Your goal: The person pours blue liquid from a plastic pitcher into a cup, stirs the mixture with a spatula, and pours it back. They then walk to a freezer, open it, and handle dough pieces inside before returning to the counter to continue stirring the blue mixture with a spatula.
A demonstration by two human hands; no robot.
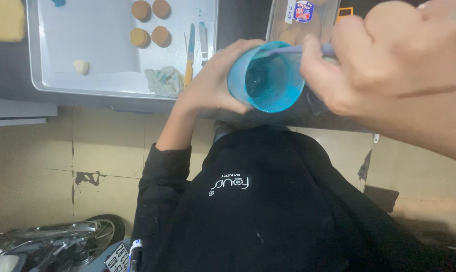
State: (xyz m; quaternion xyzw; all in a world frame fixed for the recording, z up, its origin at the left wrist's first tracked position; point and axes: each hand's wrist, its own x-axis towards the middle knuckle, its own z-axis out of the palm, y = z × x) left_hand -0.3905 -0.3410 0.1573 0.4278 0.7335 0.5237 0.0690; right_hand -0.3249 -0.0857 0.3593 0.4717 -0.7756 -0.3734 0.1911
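Head view, looking straight down: blue cup [266, 76] sits at about 12 o'clock of frame centre, tilted so its open mouth faces the camera. Inside walls are coated in blue; a dark, wet-looking pool lies at the bottom.

Left hand [215, 80] wraps the cup from its 9 o'clock side, fingers curled around the wall, thumb along the lower edge; a firm grasp. Black sleeve [160, 171] is pushed up the forearm.

Right hand [384, 60] comes in from 3 o'clock, very close to the lens and large in frame, fingers closed on a pale lilac handle [298, 49]. Handle crosses the cup rim at 1 o'clock and dips inside; its working end is lost in the dark pool, so the kind of tool cannot be told.

Beyond the cup at 12 o'clock, a clear plastic container [301, 20] is partly hidden by cup and right hand and cut by the top edge.

At 10 o'clock, a metal tray [34, 75] lined with white paper holds four round brown biscuits [151, 22] in two pairs, a small cream lump [80, 66], a crumpled cloth [165, 80] and two thin tools: one with an orange handle [189, 63], one pale [203, 43].

Black apron front [258, 201] fills 6 o'clock. Tiled floor [107, 151], cracked, shows at 8 o'clock. Shiny metal clutter [51, 242] at 7 o'clock is cut off and hard to make out.
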